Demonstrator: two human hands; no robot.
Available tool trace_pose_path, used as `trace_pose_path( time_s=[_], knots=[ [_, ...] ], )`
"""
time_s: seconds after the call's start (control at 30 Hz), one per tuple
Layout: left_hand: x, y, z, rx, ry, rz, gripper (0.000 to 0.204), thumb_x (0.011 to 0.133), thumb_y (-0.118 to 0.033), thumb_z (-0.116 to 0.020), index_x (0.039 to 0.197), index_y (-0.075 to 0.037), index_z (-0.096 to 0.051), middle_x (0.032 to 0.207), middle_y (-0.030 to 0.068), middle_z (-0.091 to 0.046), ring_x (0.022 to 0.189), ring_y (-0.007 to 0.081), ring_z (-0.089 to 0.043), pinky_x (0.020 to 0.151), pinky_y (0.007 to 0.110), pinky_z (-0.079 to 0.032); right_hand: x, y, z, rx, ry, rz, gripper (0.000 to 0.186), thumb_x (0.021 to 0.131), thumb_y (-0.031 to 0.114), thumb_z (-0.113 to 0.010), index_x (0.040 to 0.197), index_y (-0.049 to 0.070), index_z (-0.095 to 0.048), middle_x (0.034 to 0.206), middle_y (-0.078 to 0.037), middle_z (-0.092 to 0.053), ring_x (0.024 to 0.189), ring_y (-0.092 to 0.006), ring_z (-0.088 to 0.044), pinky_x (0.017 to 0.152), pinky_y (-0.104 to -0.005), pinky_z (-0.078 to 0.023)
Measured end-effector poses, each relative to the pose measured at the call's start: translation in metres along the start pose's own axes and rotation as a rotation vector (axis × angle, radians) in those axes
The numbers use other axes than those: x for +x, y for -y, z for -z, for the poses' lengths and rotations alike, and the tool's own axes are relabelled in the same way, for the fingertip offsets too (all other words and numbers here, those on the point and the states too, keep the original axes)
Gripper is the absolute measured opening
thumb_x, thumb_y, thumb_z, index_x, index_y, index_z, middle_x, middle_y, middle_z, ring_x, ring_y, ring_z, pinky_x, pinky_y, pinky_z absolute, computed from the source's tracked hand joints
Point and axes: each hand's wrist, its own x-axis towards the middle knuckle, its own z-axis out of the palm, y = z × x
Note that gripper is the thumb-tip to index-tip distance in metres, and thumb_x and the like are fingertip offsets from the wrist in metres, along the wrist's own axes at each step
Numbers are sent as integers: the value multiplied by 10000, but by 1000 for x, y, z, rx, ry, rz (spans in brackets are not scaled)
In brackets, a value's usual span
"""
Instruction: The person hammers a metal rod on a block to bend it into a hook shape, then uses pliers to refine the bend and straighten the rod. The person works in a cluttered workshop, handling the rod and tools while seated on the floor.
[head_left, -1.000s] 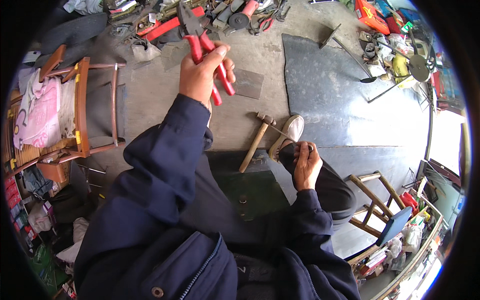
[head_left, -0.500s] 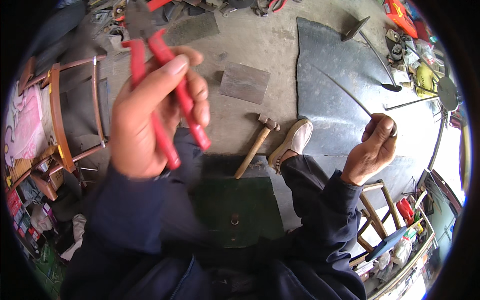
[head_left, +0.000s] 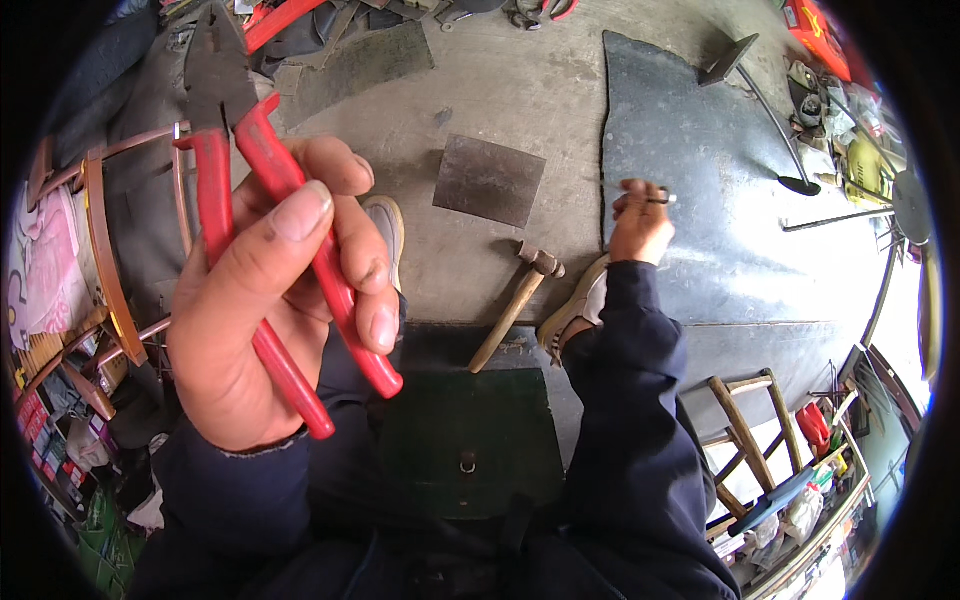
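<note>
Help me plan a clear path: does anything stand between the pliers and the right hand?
Nothing visible stands between the pliers and the right hand. The left shoe and plate seen between them are down on the floor.

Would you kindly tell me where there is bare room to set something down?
Bare concrete lies beyond the flat metal plate, between the scrap sheet and the dark floor sheet. That sheet also has room between the right hand and the stand's round foot. It is crowded around the hammer and shoe, and by the yellow bag.
</note>
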Motion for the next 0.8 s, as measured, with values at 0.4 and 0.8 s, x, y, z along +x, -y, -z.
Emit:
trace_pose_path(
  time_s=[0.4,0.8],
  knots=[
    [2,0,6,-1,76,92,291,1041,-241,-401,1220,-11,-407,811,60,-547,592,174,-585,651,341,-496,-24,-52,-38,-21,65,-104,239,1002,210,-533,937,30,-676,639,-65,-653,607,-136,-635,591,-291,-516],
    [1,12,-3,-71,0,21,298,971,-197,-526,1159,34,-517,788,99,-574,621,194,-587,614,334,-488,-41,2,13,348,-43,20,330,1021,283,-563,1022,-19,-696,768,-55,-658,667,-92,-577,614,-236,-480]
  ],
)
